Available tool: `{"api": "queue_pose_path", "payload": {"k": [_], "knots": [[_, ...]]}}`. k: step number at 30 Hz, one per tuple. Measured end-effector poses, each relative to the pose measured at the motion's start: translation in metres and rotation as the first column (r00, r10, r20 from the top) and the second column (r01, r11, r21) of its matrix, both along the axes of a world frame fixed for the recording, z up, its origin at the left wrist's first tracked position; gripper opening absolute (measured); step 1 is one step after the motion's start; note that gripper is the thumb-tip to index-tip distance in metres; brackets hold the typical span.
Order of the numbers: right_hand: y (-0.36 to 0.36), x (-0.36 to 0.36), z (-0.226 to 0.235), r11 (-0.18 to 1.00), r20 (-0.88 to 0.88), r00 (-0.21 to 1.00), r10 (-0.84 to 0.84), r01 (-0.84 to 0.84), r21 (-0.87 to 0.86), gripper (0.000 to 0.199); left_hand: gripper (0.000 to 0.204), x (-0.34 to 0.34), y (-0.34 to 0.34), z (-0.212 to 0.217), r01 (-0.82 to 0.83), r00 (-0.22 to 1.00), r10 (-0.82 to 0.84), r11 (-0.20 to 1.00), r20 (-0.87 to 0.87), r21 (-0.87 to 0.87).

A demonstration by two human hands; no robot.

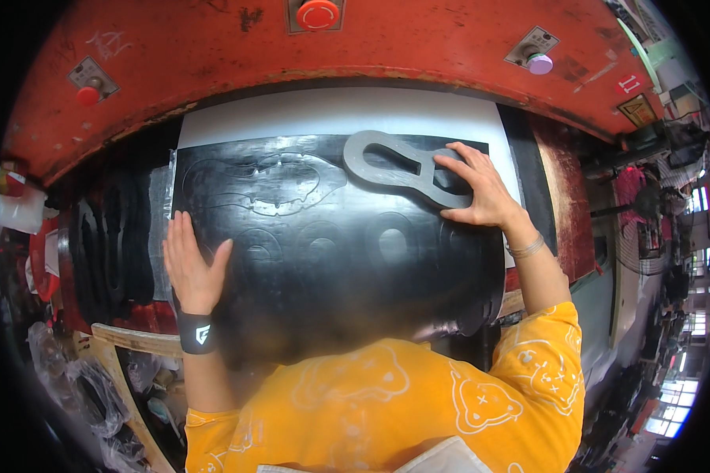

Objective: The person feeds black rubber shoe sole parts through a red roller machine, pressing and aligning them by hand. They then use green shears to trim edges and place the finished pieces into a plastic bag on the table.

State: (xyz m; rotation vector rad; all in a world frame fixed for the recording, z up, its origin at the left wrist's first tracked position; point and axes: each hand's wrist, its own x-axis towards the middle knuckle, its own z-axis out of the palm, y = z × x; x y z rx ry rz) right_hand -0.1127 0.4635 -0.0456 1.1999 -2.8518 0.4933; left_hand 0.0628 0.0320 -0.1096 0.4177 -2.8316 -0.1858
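My right hand (481,188) grips the right end of a grey, sole-shaped cutting die (427,175), thumb at its near edge and fingers over the far side. The die has two openings split by a crossbar and rests on a glossy black sheet (335,260). My left hand (193,268) lies flat at the sheet's left edge, fingers straight and thumb apart, holding nothing. Left of the die, a sole-shaped outline (264,183) is pressed or cut into the sheet. Several fainter rounded marks run along its nearer part. Beneath the sheet's far edge lies a white board (339,110).
A red machine beam (213,47) spans the far side, with a red push button (318,14) in the middle and smaller knobs either side. Black cut pieces (114,244) lie at left. A wooden frame (122,378) and plastic bags (95,394) are lower left; a fan (640,236) stands right.
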Motion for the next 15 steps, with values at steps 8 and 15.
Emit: {"api": "queue_pose_path", "payload": {"k": [8, 15], "knots": [[-0.001, 0.001, 0.005, 1.0, 0.025, 1.0, 0.0, 0.0, 0.003, 0.081, 0.078, 0.0, 0.001, 0.005, -0.003, 1.0, 0.003, 1.0, 0.003, 0.027], [0.013, 0.0, 0.001, 0.997, 0.117, 0.991, -0.069, 0.074, -0.037, 0.082, 0.077, 0.001, -0.002, 0.003, 0.007, 1.0, -0.007, 0.997, 0.005, 0.074]]}}
